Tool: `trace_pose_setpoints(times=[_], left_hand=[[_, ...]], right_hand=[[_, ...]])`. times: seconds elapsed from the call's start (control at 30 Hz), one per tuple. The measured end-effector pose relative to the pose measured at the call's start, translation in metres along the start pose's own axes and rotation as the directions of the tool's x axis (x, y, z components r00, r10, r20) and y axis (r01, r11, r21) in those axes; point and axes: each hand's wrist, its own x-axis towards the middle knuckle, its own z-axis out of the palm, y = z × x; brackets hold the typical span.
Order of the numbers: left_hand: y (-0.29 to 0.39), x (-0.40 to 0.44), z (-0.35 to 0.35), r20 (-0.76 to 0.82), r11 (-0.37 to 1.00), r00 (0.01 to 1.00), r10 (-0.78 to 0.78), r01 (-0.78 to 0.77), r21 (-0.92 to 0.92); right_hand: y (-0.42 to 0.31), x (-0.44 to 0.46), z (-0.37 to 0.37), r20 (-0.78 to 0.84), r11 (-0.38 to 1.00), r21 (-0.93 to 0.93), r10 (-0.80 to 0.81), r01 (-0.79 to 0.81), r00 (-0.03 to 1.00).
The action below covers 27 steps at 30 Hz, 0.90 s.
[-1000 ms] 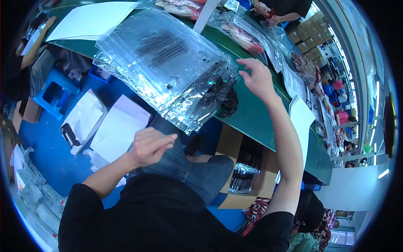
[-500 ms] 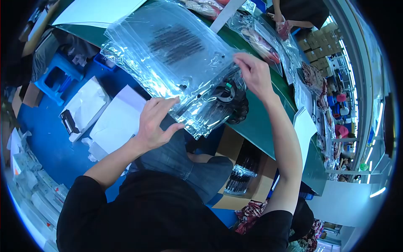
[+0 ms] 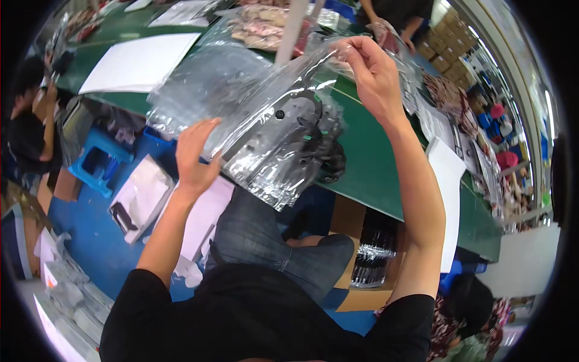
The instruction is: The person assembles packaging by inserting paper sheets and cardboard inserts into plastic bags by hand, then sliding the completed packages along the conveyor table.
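Note:
My right hand is closed in a pinch on the upper corner of a clear plastic bag, holding that edge raised. My left hand is at the bag's lower left edge, its fingers stretched out and its thumb apart. Under and behind the lifted bag lies a stack of flat clear plastic bags on the green table. Dark items with small green marks show through and beside the plastic at its right end; their kind is hard to make out.
White sheets lie on the green table, with more white paper at right. Below stands an open cardboard box of dark plastic-wrapped packs. A blue stool is at left. Other people sit at left and work across the table.
My right hand has lifted the bag's edge up off the stack. My left hand has shifted left along the bag's near side. The head view has turned somewhat, showing more of the table.

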Motion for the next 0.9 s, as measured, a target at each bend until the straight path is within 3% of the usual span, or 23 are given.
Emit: trace_pose_setpoints(times=[0.03,0.13,0.27,0.3,0.33,0.4,0.43,0.47,0.53,0.6,0.67,0.77,0.8,0.83,0.87,0.9], left_hand=[[-0.008,0.004,0.002,-0.02,0.999,0.999,0.03,-0.03,0.02],[-0.022,0.026,0.01,0.004,0.993,0.993,0.115,-0.115,-0.019],[0.012,0.076,0.048,0.076,0.965,0.972,0.223,-0.209,-0.156],[0.023,0.088,0.056,0.096,0.952,0.963,0.252,-0.229,-0.202],[0.04,0.106,0.066,0.084,0.924,0.939,0.335,-0.309,-0.223],[0.069,0.143,0.101,0.014,0.846,0.883,0.469,-0.444,-0.295],[0.081,0.164,0.123,-0.044,0.794,0.853,0.52,-0.501,-0.344],[0.098,0.185,0.139,-0.084,0.74,0.812,0.578,-0.565,-0.365],[0.131,0.216,0.169,-0.136,0.675,0.764,0.63,-0.626,-0.39],[0.158,0.237,0.195,-0.219,0.547,0.65,0.728,-0.743,-0.385],[0.163,0.244,0.233,-0.191,0.545,0.653,0.733,-0.731,-0.41],[0.148,0.227,0.293,-0.115,0.551,0.658,0.744,-0.702,-0.45],[0.134,0.219,0.309,-0.048,0.622,0.653,0.756,-0.739,-0.259],[0.121,0.213,0.322,0.018,0.657,0.657,0.754,-0.752,-0.052],[0.116,0.206,0.327,0.088,0.657,0.673,0.734,-0.737,0.158],[0.117,0.196,0.326,0.1,0.657,0.674,0.732,-0.738,0.155]], right_hand=[[-0.002,-0.006,-0.012,-0.036,1.0,-0.02,0.005,-0.006,0.999],[-0.008,-0.031,-0.06,-0.263,0.968,0.222,-0.053,0.114,0.963],[-0.006,-0.081,-0.167,-0.529,0.965,0.176,-0.071,0.192,0.845],[-0.012,-0.104,-0.191,-0.587,0.989,0.092,-0.04,0.116,0.809],[-0.018,-0.131,-0.217,-0.642,0.999,0.015,-0.016,0.034,0.767],[-0.007,-0.189,-0.265,-0.729,0.991,-0.129,-0.124,0.043,0.673],[-0.016,-0.215,-0.274,-0.779,0.995,-0.071,-0.098,0.068,0.619],[-0.029,-0.244,-0.276,-0.823,0.995,-0.012,-0.065,0.098,0.565],[-0.039,-0.304,-0.278,-0.858,0.999,-0.035,-0.028,-0.003,0.513],[-0.021,-0.364,-0.279,-0.826,0.998,-0.046,-0.059,0.036,0.56],[-0.027,-0.39,-0.242,-0.814,0.906,-0.292,-0.069,-0.305,0.576],[0.008,-0.414,-0.177,-0.773,0.955,-0.06,0.139,-0.289,0.619],[0.016,-0.411,-0.156,-0.721,0.912,-0.109,0.201,-0.395,0.663],[0.026,-0.407,-0.134,-0.736,0.867,-0.109,0.259,-0.487,0.626],[0.038,-0.405,-0.114,-0.712,0.855,-0.153,0.253,-0.496,0.655],[0.047,-0.406,-0.1,-0.682,0.841,-0.196,0.252,-0.504,0.686]])
